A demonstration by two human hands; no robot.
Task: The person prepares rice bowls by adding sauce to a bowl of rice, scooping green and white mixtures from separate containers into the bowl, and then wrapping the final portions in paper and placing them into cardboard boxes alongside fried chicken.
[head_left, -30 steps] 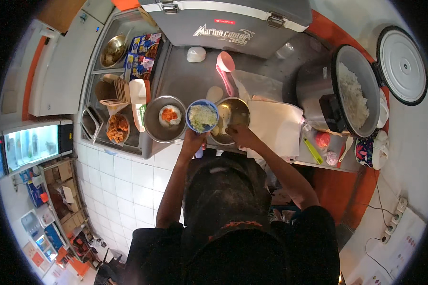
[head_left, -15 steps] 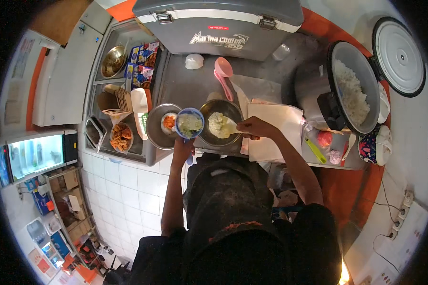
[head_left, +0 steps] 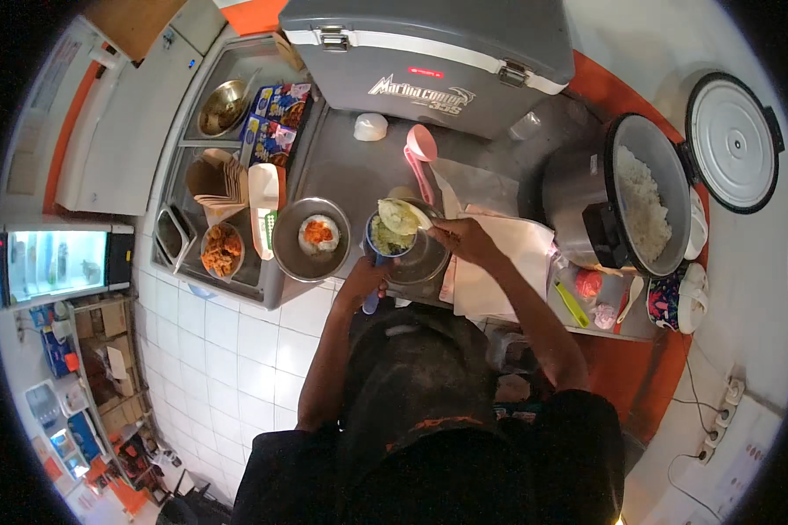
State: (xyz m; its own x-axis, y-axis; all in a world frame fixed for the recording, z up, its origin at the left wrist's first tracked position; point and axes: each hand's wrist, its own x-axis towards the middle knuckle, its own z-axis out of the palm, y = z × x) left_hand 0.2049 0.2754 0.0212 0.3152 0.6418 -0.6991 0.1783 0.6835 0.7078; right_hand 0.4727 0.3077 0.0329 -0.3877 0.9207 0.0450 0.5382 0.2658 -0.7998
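My left hand [head_left: 363, 282] is closed around the handle of a blue scoop [head_left: 379, 255] filled with pale green and white food. Above its mouth my right hand [head_left: 464, 241] grips a pale spoon [head_left: 422, 219] heaped with the same kind of food. Beneath both is a metal bowl [head_left: 427, 275], partly hidden by the scoop and hands. To the left, a second metal bowl [head_left: 291, 260] holds a white mound [head_left: 315, 246] with an orange-red topping. A pink scoop [head_left: 421, 144] lies beyond them.
A rice cooker [head_left: 578, 188] full of white rice stands open at right, near stacked wrapping paper [head_left: 503, 271]. Behind the counter space sits a grey cooler box [head_left: 429, 74]. At left are fried food [head_left: 222, 251], paper containers [head_left: 216, 181] and blue packets [head_left: 267, 140].
The blue scoop has moved right, from between the bowls to over the right bowl. The spoon has risen out of that bowl with food and is now at the scoop's mouth.
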